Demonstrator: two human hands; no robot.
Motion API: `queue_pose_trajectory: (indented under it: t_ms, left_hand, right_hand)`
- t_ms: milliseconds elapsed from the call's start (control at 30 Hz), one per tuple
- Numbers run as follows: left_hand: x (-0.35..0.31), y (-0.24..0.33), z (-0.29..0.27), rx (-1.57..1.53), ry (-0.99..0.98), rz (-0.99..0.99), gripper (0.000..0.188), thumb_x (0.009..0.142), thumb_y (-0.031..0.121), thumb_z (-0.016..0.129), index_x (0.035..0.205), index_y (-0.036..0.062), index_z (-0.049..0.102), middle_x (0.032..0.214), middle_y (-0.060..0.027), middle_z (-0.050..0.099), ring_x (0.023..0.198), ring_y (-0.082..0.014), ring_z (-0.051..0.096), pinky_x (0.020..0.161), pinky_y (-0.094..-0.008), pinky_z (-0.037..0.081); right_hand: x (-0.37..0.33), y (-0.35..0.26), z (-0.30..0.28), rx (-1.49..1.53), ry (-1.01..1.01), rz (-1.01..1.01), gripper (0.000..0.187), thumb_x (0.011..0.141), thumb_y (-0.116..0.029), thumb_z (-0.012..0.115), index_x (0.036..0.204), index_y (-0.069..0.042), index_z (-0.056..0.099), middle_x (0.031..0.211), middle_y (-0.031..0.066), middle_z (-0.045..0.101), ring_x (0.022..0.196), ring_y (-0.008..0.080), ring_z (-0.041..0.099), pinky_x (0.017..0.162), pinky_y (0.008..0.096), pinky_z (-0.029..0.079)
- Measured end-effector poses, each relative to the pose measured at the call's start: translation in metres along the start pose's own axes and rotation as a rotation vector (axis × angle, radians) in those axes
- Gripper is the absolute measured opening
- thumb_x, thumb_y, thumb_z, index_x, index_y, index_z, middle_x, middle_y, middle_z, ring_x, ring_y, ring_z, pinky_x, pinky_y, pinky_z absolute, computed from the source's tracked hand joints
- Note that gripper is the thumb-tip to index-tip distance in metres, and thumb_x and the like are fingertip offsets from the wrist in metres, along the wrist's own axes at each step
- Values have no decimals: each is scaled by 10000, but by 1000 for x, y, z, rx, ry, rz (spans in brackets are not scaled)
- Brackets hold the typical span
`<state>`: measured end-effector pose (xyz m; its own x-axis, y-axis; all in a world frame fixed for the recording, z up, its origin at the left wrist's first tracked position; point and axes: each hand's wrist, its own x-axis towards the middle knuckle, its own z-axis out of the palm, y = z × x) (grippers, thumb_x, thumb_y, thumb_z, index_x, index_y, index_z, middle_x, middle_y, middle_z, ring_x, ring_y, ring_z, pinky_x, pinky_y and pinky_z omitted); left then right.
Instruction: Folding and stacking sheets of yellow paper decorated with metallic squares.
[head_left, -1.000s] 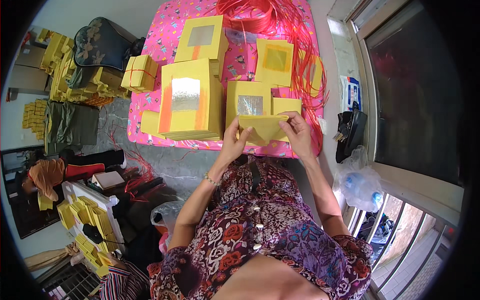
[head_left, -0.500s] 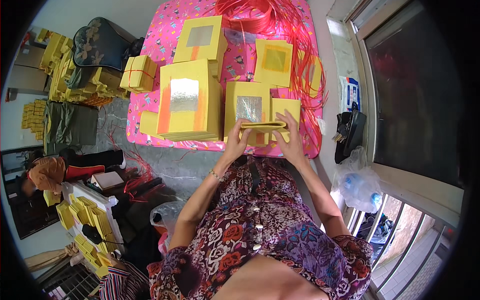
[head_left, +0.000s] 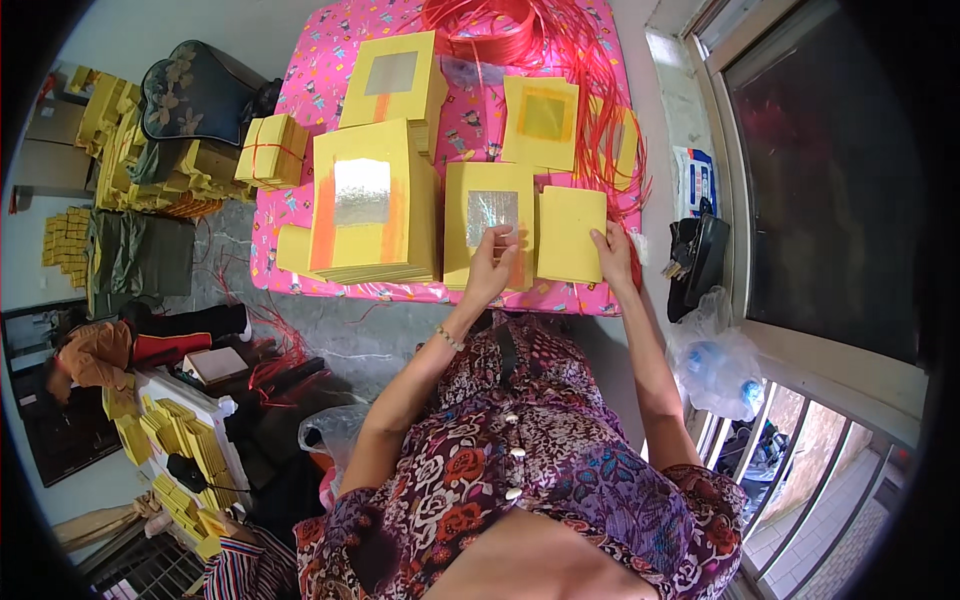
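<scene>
My left hand (head_left: pixel 494 262) lies over a short stack of yellow paper sheets (head_left: pixel 457 228) with a silver square on the top sheet. Its fingers are loosely bent and apart, covering part of the square and an orange stripe. To the right of this stack lies a pile of plain yellow folded papers (head_left: pixel 570 232). Along that pile's right edge rests my right hand (head_left: pixel 617 254), its fingers loosely spread and touching the paper's side.
Left of my hands stands a tall stack of silver-squared sheets (head_left: pixel 362 240), with another stack (head_left: pixel 385 105) behind it. Red plastic strips (head_left: pixel 590 60) trail down the right of the pink table cover (head_left: pixel 330 50). A co-worker's striped sleeve (head_left: pixel 240 570) shows at lower left.
The folded yellow paper that both hands held up now lies flat on the right pile. My hands have moved apart, the left onto the silver-squared stack, the right to the pile's edge.
</scene>
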<state>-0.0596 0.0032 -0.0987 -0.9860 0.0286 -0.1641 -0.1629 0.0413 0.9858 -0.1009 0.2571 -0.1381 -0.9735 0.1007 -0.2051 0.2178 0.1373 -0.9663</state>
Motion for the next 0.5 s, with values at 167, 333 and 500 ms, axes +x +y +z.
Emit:
queue_pose_trajectory:
  t_ms: [167, 333, 500]
  left_hand:
    - [-10, -2, 6, 27, -12, -47, 270, 946, 74, 540, 1210, 31, 506, 1003, -90, 628, 924, -167, 612, 799, -314, 516]
    - [-12, -3, 14, 57, -32, -43, 285, 948, 69, 540, 1229, 42, 501, 996, -54, 602, 887, -132, 588, 770, -281, 507]
    - [-14, 15, 32, 271, -156, -6, 329, 897, 24, 553, 1220, 24, 493, 1031, -151, 619, 938, -255, 632, 799, -352, 525]
  right_hand:
    - [11, 33, -1, -114, 57, -48, 320, 931, -130, 614, 1185, 26, 498, 941, 135, 695, 843, 172, 670, 747, 307, 517]
    - [11, 41, 6, -236, 80, -48, 377, 890, -187, 667, 1179, -16, 495, 829, 119, 706, 756, 206, 684, 695, 329, 509]
    - [9, 47, 4, -350, 95, -90, 370, 867, -224, 689, 1109, -33, 486, 753, 110, 684, 651, 236, 649, 584, 393, 457]
